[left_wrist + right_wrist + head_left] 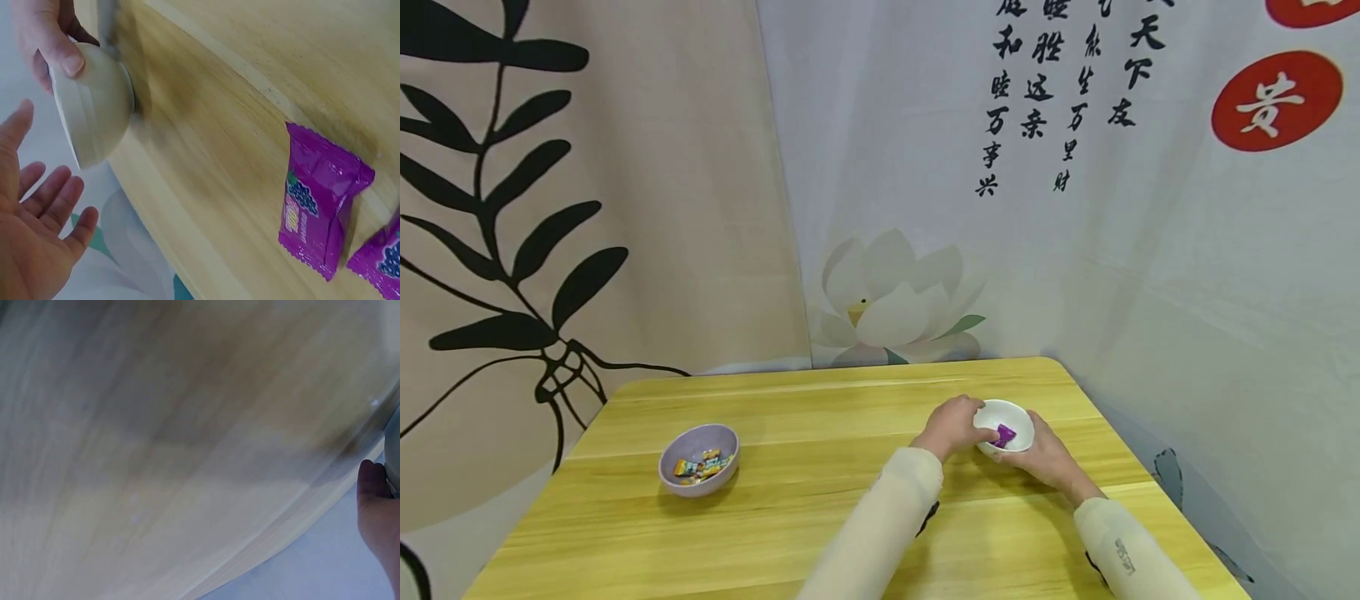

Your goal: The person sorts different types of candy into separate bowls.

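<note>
Near the far right of the table, a small white bowl (1006, 407) holds purple-wrapped candy (1004, 435). My right hand (1047, 457) grips this bowl from its right side; in the left wrist view its thumb presses the bowl's outer wall. My left hand (953, 427) is at the bowl's left, its thumb seen over the opening in the head view. Seen from the left wrist, the left hand's fingers (62, 194) are spread and hold nothing. Two purple grape candies (322, 197) lie on the table in that view; the head view does not show them.
A lilac bowl (672, 457) with several colourful wrapped candies (709, 463) stands on the left of the wooden table (790, 500). Printed curtains (887, 167) hang behind the table and along its right side.
</note>
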`<state>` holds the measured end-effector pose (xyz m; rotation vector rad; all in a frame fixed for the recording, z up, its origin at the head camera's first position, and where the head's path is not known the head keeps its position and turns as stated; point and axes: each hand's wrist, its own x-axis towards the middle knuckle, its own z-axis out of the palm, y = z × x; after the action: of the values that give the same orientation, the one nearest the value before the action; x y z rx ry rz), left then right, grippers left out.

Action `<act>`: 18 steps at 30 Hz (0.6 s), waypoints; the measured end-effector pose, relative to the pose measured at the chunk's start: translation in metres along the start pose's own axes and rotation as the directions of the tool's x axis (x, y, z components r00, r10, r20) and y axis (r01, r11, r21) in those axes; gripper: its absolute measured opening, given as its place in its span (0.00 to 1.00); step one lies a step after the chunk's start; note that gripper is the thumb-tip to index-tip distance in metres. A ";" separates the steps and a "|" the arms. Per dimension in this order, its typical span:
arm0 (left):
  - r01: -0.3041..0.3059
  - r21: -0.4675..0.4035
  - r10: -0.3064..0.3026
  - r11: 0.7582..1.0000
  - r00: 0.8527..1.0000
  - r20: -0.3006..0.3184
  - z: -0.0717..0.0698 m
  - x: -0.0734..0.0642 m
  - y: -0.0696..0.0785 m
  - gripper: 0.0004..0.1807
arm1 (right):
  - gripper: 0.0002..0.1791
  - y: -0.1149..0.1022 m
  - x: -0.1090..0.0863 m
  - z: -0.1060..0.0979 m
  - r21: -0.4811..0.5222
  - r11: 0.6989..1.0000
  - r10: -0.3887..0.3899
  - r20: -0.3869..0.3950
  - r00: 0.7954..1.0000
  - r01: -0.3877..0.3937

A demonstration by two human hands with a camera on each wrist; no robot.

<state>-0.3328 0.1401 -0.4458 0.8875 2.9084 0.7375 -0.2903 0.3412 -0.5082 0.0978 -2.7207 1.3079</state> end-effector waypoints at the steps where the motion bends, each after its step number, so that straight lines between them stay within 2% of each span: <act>1: -0.002 -0.002 0.002 1.000 1.000 0.004 -0.001 -0.001 -0.001 0.30 | 0.53 0.000 0.000 0.000 -0.001 1.000 -0.004 0.000 1.000 0.004; 6: -0.021 0.010 0.020 1.000 1.000 0.020 -0.010 -0.006 -0.016 0.27 | 0.56 -0.002 0.000 0.002 -0.010 1.000 0.021 0.003 1.000 -0.021; 11: -0.024 -0.003 0.024 1.000 0.997 0.067 -0.019 -0.011 -0.036 0.26 | 0.59 -0.003 0.000 0.001 -0.026 0.998 0.055 0.008 0.998 -0.055; 18: -0.019 -0.017 0.021 1.000 0.992 0.121 -0.025 -0.023 -0.065 0.25 | 0.58 -0.008 -0.003 -0.001 -0.035 0.999 0.034 0.008 0.999 -0.033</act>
<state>-0.3518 0.0697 -0.4551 0.9269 2.7884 0.6811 -0.2864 0.3366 -0.5016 0.0550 -2.7625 1.2714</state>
